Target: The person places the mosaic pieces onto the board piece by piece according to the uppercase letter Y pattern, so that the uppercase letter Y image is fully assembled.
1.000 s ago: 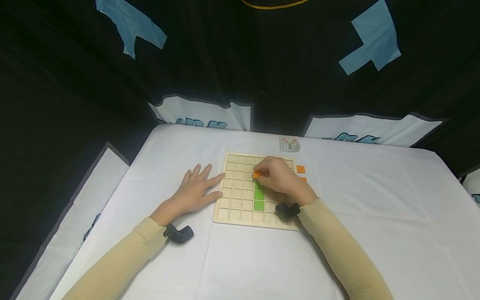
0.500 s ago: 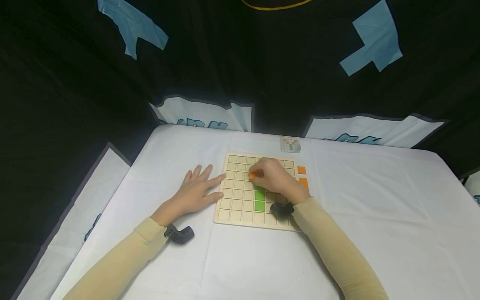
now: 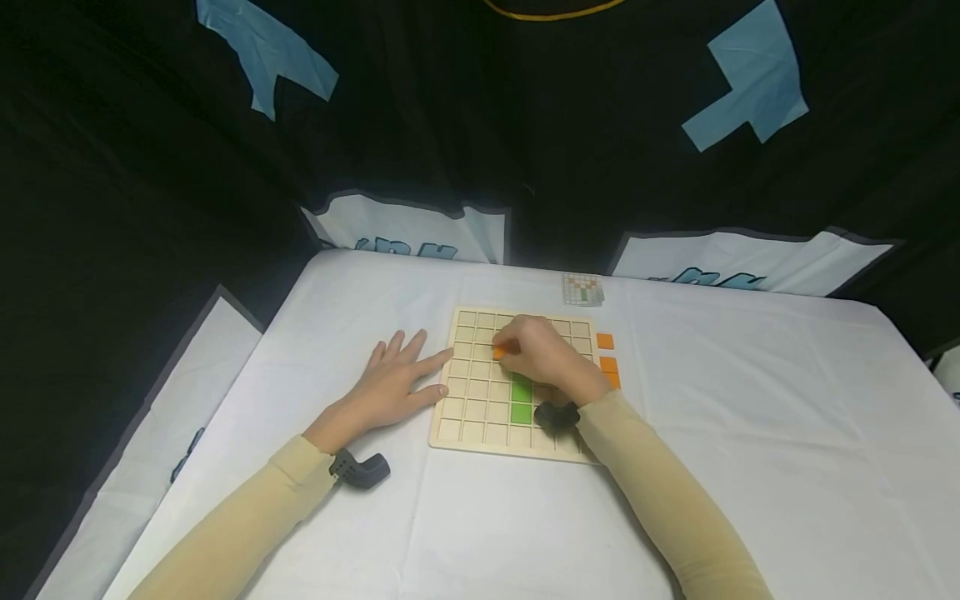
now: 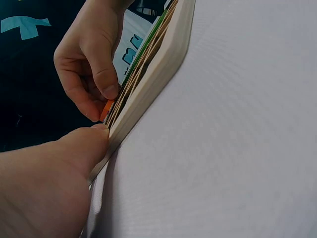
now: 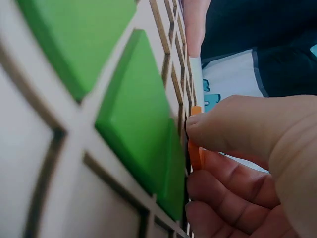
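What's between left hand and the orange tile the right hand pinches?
Head view: only bare board squares between left hand and orange tile.

Left columns of board (image 3: 474, 409) free from above; right hand (image 3: 546, 353) blocks middle

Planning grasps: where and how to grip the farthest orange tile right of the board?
Probably pinch the far and near edges of the farthest orange tile, coming from above and the right. It lies flat on the white cloth, its left edge close beside the board, leaving little room there, while a gap shows before the next orange tile.
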Demonstrator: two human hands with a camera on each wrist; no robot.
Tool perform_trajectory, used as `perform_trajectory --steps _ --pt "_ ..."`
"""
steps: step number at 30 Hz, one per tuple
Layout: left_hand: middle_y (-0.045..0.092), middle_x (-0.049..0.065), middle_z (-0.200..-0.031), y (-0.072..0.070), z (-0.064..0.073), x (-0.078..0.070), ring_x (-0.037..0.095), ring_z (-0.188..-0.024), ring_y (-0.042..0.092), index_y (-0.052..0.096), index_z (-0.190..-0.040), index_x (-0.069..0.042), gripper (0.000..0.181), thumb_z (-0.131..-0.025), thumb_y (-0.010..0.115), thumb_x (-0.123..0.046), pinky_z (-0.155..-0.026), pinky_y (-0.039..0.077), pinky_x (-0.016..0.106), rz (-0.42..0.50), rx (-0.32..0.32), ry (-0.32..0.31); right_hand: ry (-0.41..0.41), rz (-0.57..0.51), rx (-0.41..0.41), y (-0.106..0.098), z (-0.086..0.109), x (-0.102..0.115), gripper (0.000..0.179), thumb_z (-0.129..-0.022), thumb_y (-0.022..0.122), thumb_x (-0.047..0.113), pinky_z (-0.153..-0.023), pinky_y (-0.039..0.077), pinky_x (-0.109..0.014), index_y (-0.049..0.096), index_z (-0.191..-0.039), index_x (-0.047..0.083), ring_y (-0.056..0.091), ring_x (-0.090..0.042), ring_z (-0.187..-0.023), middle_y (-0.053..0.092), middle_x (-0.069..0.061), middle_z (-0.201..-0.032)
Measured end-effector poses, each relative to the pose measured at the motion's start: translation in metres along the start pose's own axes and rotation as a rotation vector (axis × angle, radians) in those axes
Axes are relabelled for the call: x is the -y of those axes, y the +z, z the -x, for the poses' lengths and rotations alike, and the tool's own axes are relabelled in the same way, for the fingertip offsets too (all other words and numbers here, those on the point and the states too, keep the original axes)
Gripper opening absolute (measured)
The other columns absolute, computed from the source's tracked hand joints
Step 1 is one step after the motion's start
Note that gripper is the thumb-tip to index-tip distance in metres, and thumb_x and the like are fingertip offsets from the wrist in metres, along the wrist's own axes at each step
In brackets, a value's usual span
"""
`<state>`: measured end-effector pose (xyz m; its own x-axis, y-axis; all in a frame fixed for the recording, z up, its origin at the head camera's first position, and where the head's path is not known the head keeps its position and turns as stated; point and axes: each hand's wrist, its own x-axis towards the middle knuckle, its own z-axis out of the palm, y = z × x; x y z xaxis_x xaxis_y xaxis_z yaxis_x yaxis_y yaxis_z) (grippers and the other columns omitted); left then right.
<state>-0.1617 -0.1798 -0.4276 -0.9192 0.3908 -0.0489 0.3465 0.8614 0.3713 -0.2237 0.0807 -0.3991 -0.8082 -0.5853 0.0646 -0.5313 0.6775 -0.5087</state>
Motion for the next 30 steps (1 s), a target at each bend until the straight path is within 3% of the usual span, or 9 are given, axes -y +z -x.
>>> perform_trajectory --steps 7,14,20,30 --pt "0.021 0.026 -0.168 -0.0014 0.0004 -0.0012 0.056 -0.154 0.009 0.043 -0.157 -0.024 0.062 -0.101 0.057 -0.048 -0.122 0.008 0.074 0.004 0.0 0.0 0.019 0.004 0.006 0.0011 -0.0012 -0.0007 0.033 -0.082 0.071 0.001 -0.098 0.055 -0.04 0.077 -0.114 0.004 0.066 -0.022 -0.101 0.077 -0.009 -0.109" --pt "0.02 0.026 -0.168 -0.0018 0.0005 -0.0016 0.056 -0.154 0.009 0.043 -0.157 -0.024 0.061 -0.101 0.057 -0.047 -0.121 0.007 0.074 0.011 0.003 0.0 -0.004 0.02 -0.009 0.0021 -0.0018 -0.0029 0.032 -0.082 0.071 0.0 -0.09 0.056 -0.038 0.078 -0.113 0.004 0.064 -0.021 -0.092 0.077 -0.01 -0.106" --pt "0.02 0.026 -0.168 -0.001 -0.0001 -0.001 0.057 -0.154 0.009 0.043 -0.157 -0.024 0.062 -0.101 0.057 -0.046 -0.121 0.007 0.075 0.011 0.0 0.003 -0.004 0.034 -0.003 0.0023 -0.0015 -0.0007 0.029 -0.083 0.072 0.001 -0.094 0.057 -0.039 0.078 -0.111 0.005 0.067 -0.021 -0.096 0.077 -0.009 -0.105" --pt "0.02 0.026 -0.168 0.0007 -0.0014 0.0014 0.056 -0.154 0.008 0.043 -0.157 -0.025 0.061 -0.101 0.057 -0.047 -0.121 0.007 0.075 0.011 -0.002 0.007 -0.003 0.04 0.003 0.0029 -0.0012 -0.0013 0.029 -0.083 0.072 0.002 -0.089 0.055 -0.037 0.078 -0.11 0.006 0.061 -0.019 -0.09 0.075 -0.006 -0.101"
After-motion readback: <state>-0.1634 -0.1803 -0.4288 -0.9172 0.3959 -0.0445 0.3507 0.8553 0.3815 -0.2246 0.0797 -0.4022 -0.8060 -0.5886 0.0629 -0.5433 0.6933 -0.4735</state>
